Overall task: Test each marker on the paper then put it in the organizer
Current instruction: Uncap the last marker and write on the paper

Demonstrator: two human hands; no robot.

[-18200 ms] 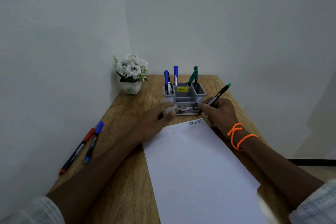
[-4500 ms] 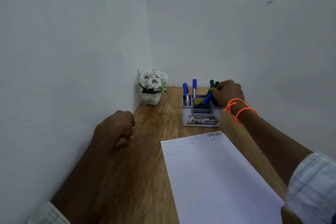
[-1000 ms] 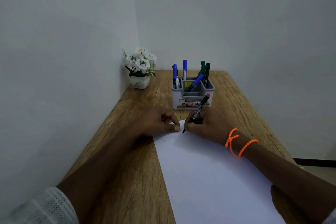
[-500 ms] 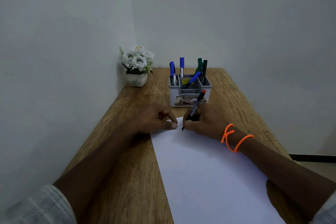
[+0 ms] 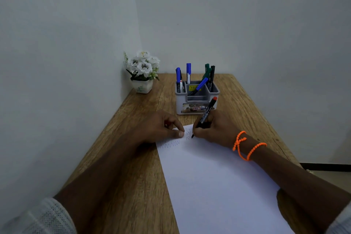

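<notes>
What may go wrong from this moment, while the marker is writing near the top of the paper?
1. The marker tip writes very near the paper's top edge; it may slip onto the table.
2. The left hand holds down only the corner, so the sheet may turn.
3. The organizer is crowded; a blue marker leans across it and may block insertion.

The paper (image 5: 218,186) runs off the near edge; the organizer (image 5: 196,103) label print is too small to read.
</notes>
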